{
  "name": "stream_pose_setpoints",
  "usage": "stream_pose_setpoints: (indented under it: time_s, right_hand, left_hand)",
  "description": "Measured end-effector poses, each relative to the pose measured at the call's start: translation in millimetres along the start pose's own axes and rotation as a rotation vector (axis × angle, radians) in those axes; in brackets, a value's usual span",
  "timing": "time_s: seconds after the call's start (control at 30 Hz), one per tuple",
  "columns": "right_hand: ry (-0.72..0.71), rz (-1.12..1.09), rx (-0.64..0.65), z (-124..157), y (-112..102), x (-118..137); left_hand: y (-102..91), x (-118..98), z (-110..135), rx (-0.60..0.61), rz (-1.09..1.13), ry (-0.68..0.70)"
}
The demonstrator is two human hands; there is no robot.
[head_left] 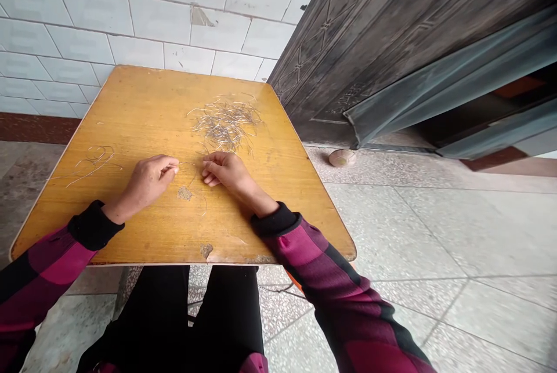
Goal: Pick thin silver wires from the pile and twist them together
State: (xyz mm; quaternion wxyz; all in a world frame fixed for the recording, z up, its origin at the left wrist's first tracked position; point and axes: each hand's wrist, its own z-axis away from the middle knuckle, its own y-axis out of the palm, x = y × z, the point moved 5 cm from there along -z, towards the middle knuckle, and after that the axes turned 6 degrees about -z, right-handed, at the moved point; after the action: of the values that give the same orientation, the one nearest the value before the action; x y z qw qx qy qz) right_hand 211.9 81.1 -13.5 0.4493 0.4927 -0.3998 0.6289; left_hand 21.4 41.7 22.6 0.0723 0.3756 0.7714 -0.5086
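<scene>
Over the wooden table (143, 100), my left hand (150, 180) pinches a thin piece of wire (188, 163), its fingers pressed together. The wire spans the short gap to my right hand (226, 173), whose thumb and fingers close around its other end. Just beyond my right hand lies a tangled heap of short, thin wires (226, 123). A few longer, curled wires (93, 161) rest left of my left hand. The fingertips partly hide the wire's ends.
A white tiled wall (148, 19) borders the table's far side. To the right stand a dark carved door (331, 42) and a grey-green curtain (413, 83). A pale round object (342, 157) lies on the floor near the door. Worn patches (206, 250) mark the tabletop.
</scene>
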Motion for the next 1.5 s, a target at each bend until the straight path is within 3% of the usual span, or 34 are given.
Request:
stream_pose_setpoints:
  time_s: [0.17,0.4,0.53,0.67,0.87,1.0,1.2,1.5]
  right_hand:
    - [-0.097,0.194,0.081,17,-15,17]
    - [-0.012,0.374,0.345,38,-31,29]
    - [0.033,0.453,0.43,39,-29,24]
    - [0.061,0.514,0.491,36,-18,14]
    - [0.058,0.486,0.467,34,-10,10]
    - [-0.019,0.498,0.428,35,-1,7]
    - [-0.128,0.682,0.253,38,10,8]
    - [-0.178,0.946,0.176,40,22,18]
  left_hand:
    - [-14.1,8,-5,-0.078,-0.104,0.035]
    - [-49.0,30,-13,-0.226,-0.121,-0.07]
    - [-70.3,53,-16,-0.325,-0.072,-0.194]
    - [-87.3,72,-21,-0.321,0.023,-0.356]
    - [-134.2,79,-10,-0.276,-0.036,-0.474]
    - [-158.1,96,13,-0.05,-0.309,-0.496]
    - [-163.8,116,57,0.202,-0.415,-0.464]
    - [-162.9,103,104,0.089,-0.519,-0.518]
